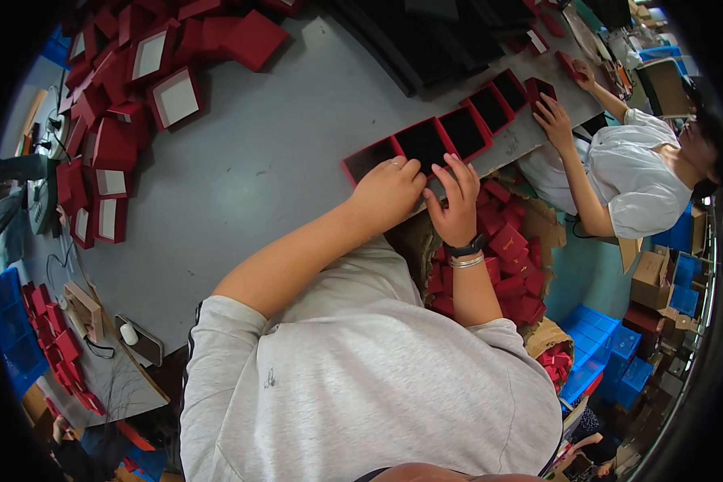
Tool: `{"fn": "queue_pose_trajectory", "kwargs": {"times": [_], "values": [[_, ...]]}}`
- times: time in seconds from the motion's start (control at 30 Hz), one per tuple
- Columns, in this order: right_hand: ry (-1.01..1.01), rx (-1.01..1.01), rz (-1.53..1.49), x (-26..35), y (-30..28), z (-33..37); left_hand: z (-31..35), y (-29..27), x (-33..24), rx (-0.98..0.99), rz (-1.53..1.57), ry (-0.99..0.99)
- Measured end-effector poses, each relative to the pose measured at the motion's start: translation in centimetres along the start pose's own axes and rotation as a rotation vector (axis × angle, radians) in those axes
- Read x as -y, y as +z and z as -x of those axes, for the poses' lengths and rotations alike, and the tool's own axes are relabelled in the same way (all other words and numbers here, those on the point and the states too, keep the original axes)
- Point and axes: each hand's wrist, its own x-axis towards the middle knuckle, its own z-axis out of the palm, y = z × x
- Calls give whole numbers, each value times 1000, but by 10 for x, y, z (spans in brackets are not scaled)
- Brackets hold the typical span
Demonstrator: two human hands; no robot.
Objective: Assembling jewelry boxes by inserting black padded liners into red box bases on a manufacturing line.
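A row of red boxes with black linings runs along the near table edge. My left hand [390, 191] has its fingers curled over the near wall of the leftmost red box [368, 161], by its corner with the adjoining red box [422, 141]. My right hand [455, 205], wearing a dark watch and bracelets, keeps its fingers apart at the near side of that second box. Further right in the row stand more open boxes, including a red box [487, 109]. What lies under my left fingertips is hidden.
Red boxes with white insides [177, 98] pile up at the far left of the grey table [249, 153]. Black sheets [418, 48] lie at the back. Below the edge, a carton holds small red boxes [510, 241]. A co-worker [643, 173] sits at the right, handling boxes.
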Motion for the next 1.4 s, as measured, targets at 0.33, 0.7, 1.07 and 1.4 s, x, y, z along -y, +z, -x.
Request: {"fn": "queue_pose_trajectory", "kwargs": {"times": [0.33,0.7,1.07,1.4], "values": [[227,-121,-216,-25,15,-15,-34,-4,13,-189,131,197],[111,163,235,-33,31,-25,153,-122,146,-704,-375,-601],[10,-108,-155,61,85,-137,195,-152,184,-323,-751,-618],[16,-78,-46,133,242,-277,291,-98,-21,-305,-309,-629]]}}
